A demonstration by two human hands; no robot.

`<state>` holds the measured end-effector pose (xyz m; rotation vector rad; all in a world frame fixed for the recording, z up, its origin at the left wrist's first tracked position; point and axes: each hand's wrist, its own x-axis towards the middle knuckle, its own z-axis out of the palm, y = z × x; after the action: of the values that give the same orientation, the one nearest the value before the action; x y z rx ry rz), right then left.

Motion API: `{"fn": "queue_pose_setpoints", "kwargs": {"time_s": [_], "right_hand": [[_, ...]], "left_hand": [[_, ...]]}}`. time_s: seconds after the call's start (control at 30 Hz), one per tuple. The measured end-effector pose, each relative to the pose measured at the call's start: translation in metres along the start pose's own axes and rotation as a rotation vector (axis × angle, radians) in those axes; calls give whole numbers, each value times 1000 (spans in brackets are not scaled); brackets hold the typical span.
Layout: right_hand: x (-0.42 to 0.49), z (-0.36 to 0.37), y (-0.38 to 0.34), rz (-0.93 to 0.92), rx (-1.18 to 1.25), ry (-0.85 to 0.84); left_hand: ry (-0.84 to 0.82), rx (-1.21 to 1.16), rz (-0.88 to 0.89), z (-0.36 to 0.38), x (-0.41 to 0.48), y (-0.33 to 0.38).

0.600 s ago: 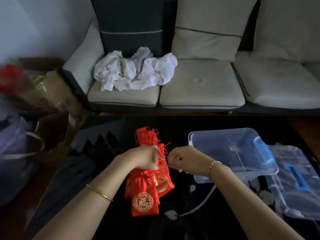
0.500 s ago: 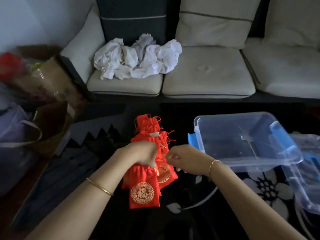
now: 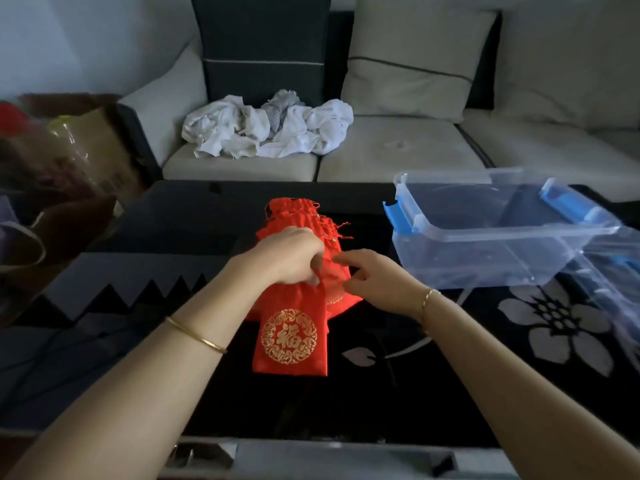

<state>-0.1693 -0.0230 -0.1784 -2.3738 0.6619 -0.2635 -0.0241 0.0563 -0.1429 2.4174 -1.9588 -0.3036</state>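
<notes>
Red pouch pinched by left hand, right hand fingers beside

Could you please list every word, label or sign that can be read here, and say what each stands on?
"福", in gold within a round gold ring, on the front red pouch gripped at its neck by the left hand.
Gold print on the red pouch behind: mostly hidden, unreadable.
Print on the brown bag at the left: too blurred to read.
Clear plastic box: no text shows.

Head view, forward-down, seemingly close above the red pouches.
</notes>
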Motion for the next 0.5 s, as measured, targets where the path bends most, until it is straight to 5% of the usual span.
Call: {"fn": "queue_pose_setpoints", "kwargs": {"time_s": [0.23,0.5], "right_hand": [[-32,-15,-38,59,-92,31],[-55,-25,-60,145,-90,186]], "left_hand": [[111,-64,113,-13,-36,24],[89,-401,74,-5,-58,1]]}}
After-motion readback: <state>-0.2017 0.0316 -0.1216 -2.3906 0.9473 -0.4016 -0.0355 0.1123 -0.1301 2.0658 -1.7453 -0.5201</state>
